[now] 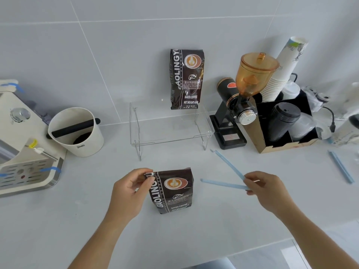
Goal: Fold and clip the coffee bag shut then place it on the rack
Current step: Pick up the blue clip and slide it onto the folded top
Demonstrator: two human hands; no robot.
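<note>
Left hand (129, 188): fingers and thumb pinched on the folded top left corner of the coffee bag (172, 191), which stands upright on the white counter (58, 220), front label toward the camera. The bag's top edge is folded down flat.

Right hand (266, 189): fingertips closed on the hinge end of a pale blue bag clip (228, 176). The clip is spread open in a V, one arm reaching toward the bag's upper right, the other angled up toward the rack; neither arm touches the bag.

Beyond the bag, a clear plastic rack (171, 131) stands against the tiled wall. A second coffee bag (186, 78), same label, stands upright on its top shelf, leaning at the wall.

Right of the rack: a black coffee grinder (236, 109) with an amber hopper, then a cardboard box (283, 123) holding paper cups and dark lids. A second blue clip (341, 166) lies near the right edge, well apart from the hands.

Left of the rack: a white tub (77, 133) with a black crossbar, and an espresso machine (23, 152) at the far left.
</note>
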